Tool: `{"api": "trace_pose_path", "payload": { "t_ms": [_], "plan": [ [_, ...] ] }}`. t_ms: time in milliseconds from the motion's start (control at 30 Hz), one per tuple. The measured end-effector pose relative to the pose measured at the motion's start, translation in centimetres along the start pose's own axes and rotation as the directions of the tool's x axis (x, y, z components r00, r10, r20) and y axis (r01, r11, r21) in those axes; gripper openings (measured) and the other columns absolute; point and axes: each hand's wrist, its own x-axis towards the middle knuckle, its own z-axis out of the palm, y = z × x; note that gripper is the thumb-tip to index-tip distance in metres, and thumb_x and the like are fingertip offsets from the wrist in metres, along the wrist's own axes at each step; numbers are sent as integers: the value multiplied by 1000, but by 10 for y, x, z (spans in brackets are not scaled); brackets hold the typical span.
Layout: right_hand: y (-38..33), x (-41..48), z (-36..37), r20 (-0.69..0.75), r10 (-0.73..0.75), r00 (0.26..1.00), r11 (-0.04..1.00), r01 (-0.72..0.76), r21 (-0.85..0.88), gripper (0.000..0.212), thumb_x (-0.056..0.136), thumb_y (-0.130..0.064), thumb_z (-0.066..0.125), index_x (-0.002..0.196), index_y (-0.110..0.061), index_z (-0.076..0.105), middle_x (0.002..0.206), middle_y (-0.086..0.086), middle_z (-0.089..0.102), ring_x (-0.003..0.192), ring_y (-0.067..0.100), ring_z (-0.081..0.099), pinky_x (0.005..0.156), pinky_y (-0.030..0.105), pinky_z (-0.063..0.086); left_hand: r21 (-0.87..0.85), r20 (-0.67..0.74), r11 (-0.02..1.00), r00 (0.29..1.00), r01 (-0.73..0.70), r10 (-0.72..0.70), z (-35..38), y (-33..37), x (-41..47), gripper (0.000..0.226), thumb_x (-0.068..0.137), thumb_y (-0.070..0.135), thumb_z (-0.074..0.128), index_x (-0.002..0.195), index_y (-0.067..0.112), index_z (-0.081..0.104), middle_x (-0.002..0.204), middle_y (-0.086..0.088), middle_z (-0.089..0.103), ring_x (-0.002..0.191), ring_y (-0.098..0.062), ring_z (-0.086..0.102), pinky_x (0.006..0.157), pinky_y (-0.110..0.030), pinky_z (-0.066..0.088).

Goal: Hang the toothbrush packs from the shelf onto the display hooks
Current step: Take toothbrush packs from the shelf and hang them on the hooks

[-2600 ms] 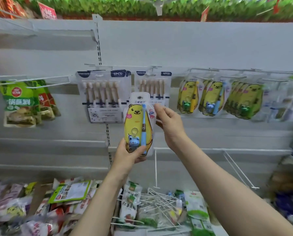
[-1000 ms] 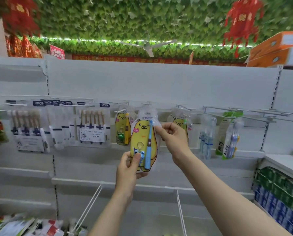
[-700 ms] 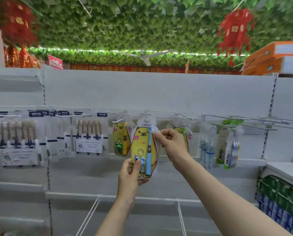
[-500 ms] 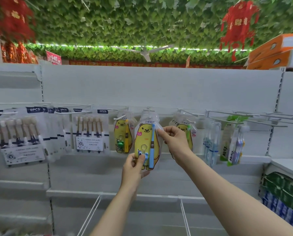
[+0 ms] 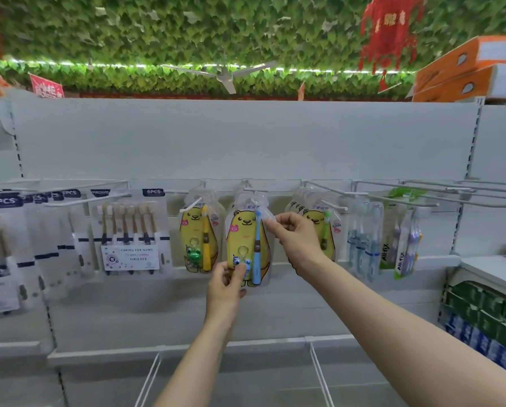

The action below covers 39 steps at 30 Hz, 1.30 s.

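Note:
I hold a yellow bear toothbrush pack (image 5: pixel 244 243) with a blue brush up against the white back panel. My left hand (image 5: pixel 227 284) pinches its bottom edge near the small blue toy. My right hand (image 5: pixel 294 235) pinches its upper right edge. The pack's top sits at a white display hook (image 5: pixel 253 191); whether the hook passes through the hole is unclear. A matching pack with a yellow brush (image 5: pixel 199 239) hangs to the left, and several bear packs (image 5: pixel 319 227) hang to the right, partly behind my right hand.
Several six-piece brush packs (image 5: pixel 131 230) hang on hooks to the left. Slim blue and purple toothbrush packs (image 5: pixel 392 242) hang to the right under long bare hooks (image 5: pixel 439 195). Wire dividers (image 5: pixel 319 374) stand on the lower shelf. Orange boxes (image 5: pixel 469 71) sit on top right.
Both hands carried the bear pack up and rightward from the low shelf to the hook row between the other bear packs. In the last half second its top has reached the hook.

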Motion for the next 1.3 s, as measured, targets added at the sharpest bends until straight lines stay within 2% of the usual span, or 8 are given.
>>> {"api": "trace_pose_path", "payload": {
  "t_ms": [267, 433, 533, 633, 767, 967, 1133, 1300],
  "plan": [
    [-8, -8, -3, 21, 53, 998, 998, -52, -34, 24, 87, -32, 76, 100, -13, 69, 91, -2, 70, 80, 6, 62, 66, 16, 47, -41, -40, 999, 999, 26, -27, -5, -9, -7, 39, 91, 39, 64, 122, 17, 57, 113, 0, 68, 106, -15, 64, 88, -33, 54],
    [-21, -38, -38, 60, 108, 992, 979, -95, -183, 35, 86, -38, 76, 113, -17, 64, 104, -2, 68, 99, 15, 65, 86, 31, 54, 133, -211, 991, 978, 16, 12, -5, 0, -45, 58, 87, 39, 71, 135, 15, 49, 130, -2, 58, 121, -20, 55, 104, -34, 43],
    [-41, -60, -82, 132, 93, 987, 935, -41, -351, 42, 88, -38, 74, 121, -15, 61, 112, 0, 66, 105, 15, 62, 92, 33, 54, 280, -213, 958, 970, -53, 116, 8, 23, -76, 56, 86, 36, 74, 133, 17, 51, 133, -2, 58, 123, -20, 54, 103, -33, 43],
    [-67, -89, -142, 223, 20, 975, 803, 117, -584, 49, 87, -39, 74, 128, -14, 60, 119, 1, 66, 110, 15, 61, 97, 32, 50, 443, -62, 876, 968, -194, 245, 40, 52, -114, 53, 84, 28, 78, 130, 17, 54, 130, 0, 58, 118, -16, 56, 101, -32, 45],
    [-99, -130, -238, 305, -26, 952, 540, 270, -797, 51, 89, -41, 71, 133, -18, 57, 130, 4, 62, 119, 21, 58, 96, 35, 48, 672, 242, 629, 919, -391, 312, 99, 86, -171, 52, 82, 28, 78, 129, 19, 57, 126, -4, 58, 118, -20, 56, 103, -40, 46],
    [-141, -218, -402, 317, -21, 948, 231, 313, -921, 50, 93, -49, 62, 134, -22, 54, 135, 4, 58, 125, 25, 51, 101, 39, 43, 693, 531, 418, 808, -587, 254, 211, 122, -277, 56, 87, 38, 72, 135, 15, 53, 135, -10, 54, 127, -27, 48, 108, -38, 39],
    [-164, -278, -510, 252, 14, 968, 145, 248, -958, 52, 94, -54, 57, 135, -22, 54, 133, 4, 58, 120, 23, 54, 97, 38, 44, 626, 657, 391, 726, -675, 201, 300, 134, -352, 58, 90, 46, 65, 139, 17, 48, 143, -7, 47, 134, -25, 42, 111, -41, 36],
    [-174, -315, -594, 178, 41, 983, 206, 166, -964, 51, 91, -54, 61, 132, -22, 56, 132, 1, 58, 121, 23, 55, 99, 39, 45, 543, 758, 376, 631, -751, 164, 381, 135, -396, 58, 90, 47, 65, 137, 19, 50, 138, -6, 49, 130, -24, 45, 107, -37, 36]
  ]
}}
